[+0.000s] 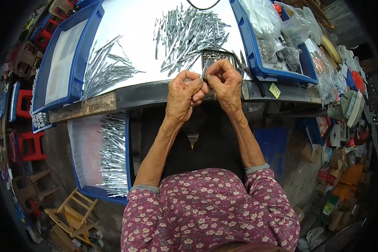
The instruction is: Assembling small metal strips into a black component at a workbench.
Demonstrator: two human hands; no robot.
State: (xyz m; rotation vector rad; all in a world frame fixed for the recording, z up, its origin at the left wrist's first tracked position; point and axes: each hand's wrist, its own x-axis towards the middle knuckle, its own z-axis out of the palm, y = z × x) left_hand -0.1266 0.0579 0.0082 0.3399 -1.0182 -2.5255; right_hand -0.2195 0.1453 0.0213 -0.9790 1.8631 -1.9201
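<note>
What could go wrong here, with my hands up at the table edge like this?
The small metal piece pinched between your left hand and right hand could slip, perhaps dropping past the table edge. Your right hand is also close to the dark box of small parts, so a bump might spill some. And the black-handled tool lies by the edge, where a sleeve or forearm might knock it off.

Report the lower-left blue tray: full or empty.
Partly filled: metal pieces cover the right side of the blue tray; pale lining shows at left.
</note>
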